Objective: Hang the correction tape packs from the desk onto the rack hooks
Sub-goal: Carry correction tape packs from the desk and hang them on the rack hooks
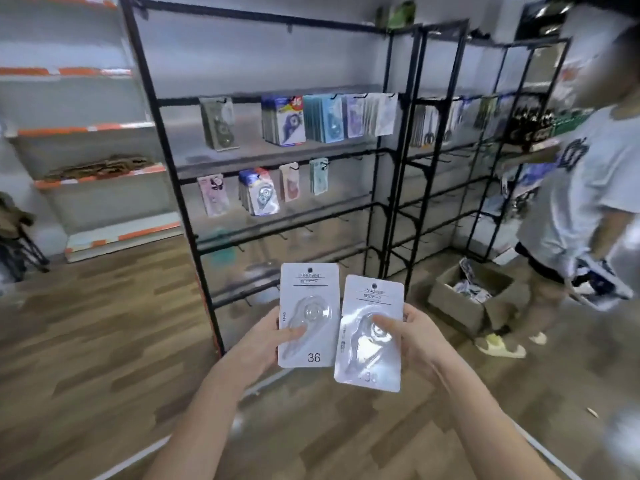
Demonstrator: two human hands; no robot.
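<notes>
Two correction tape packs in hand, carried side by side in front of the black rack (277,98), backs toward the camera. Left hand (263,336) clenched on the left pack (309,315), thumb across the blister; right hand (412,332) clenched on the right pack (370,332), thumb likewise on the bubble. Both grips taken low on the cards, so long axes run upward and away from the grip, hang holes at the top edges, free and unobstructed. Left pack near upright, right pack tilted slightly and sitting lower, inner edges almost touching. Rack straight ahead and above the packs; bare hooks on the lower rails, upper two rails already carrying packs. Left pack closer to the rack's bare hooks, judged the likelier first to go on. No desk in view. Second person at right beside a cardboard box (474,296).
</notes>
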